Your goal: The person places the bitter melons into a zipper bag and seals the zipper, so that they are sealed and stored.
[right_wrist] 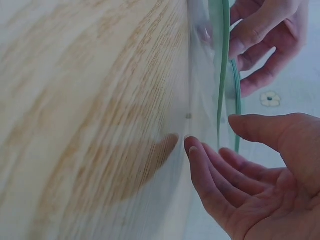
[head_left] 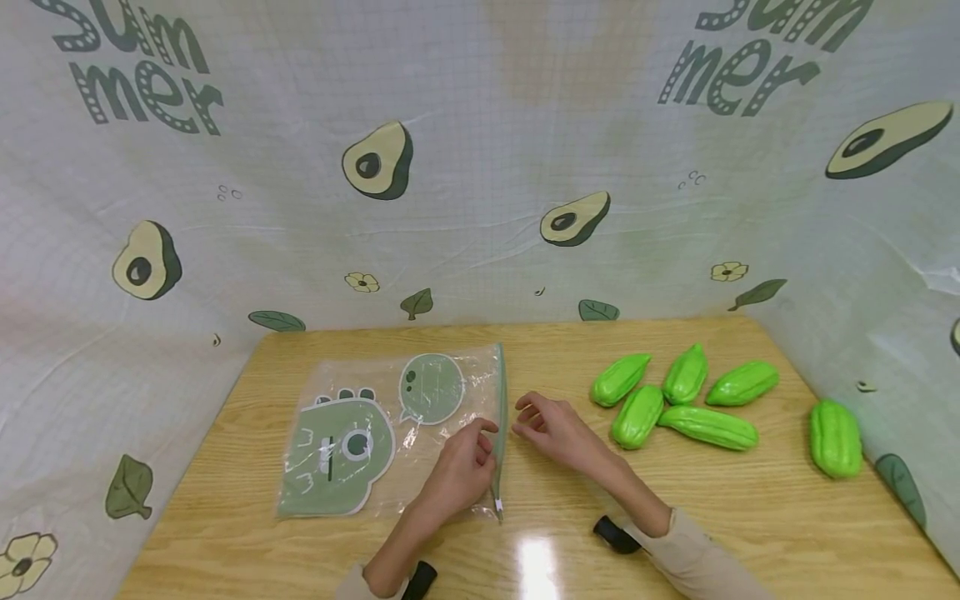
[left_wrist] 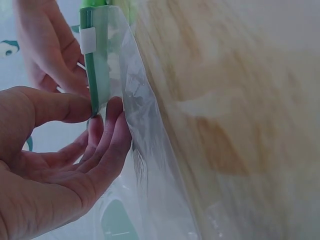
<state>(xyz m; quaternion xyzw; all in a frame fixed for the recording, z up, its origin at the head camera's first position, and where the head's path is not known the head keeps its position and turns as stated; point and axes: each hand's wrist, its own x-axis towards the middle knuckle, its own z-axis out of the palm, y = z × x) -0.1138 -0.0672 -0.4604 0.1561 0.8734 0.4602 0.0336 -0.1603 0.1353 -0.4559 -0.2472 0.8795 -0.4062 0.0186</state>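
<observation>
A clear plastic zip bag (head_left: 341, 458) printed with a green dinosaur-like figure lies flat on the wooden table, its green zip strip (head_left: 502, 392) facing right. My left hand (head_left: 459, 468) pinches the strip between thumb and fingers, as the left wrist view shows. Close to the near end of the strip is a white slider (left_wrist: 88, 40). Just right of the opening edge is my right hand (head_left: 558, 429), thumb and fingers parted. In the right wrist view the right fingertips (right_wrist: 191, 145) come near the bag's edge; whether they touch it I cannot tell.
Several bright green ribbed vegetable-like pieces (head_left: 637, 417) are grouped on the table to the right. One more such piece (head_left: 836, 439) lies apart near the table's right edge. A printed cloth (head_left: 480, 167) with avocados hangs behind and at both sides.
</observation>
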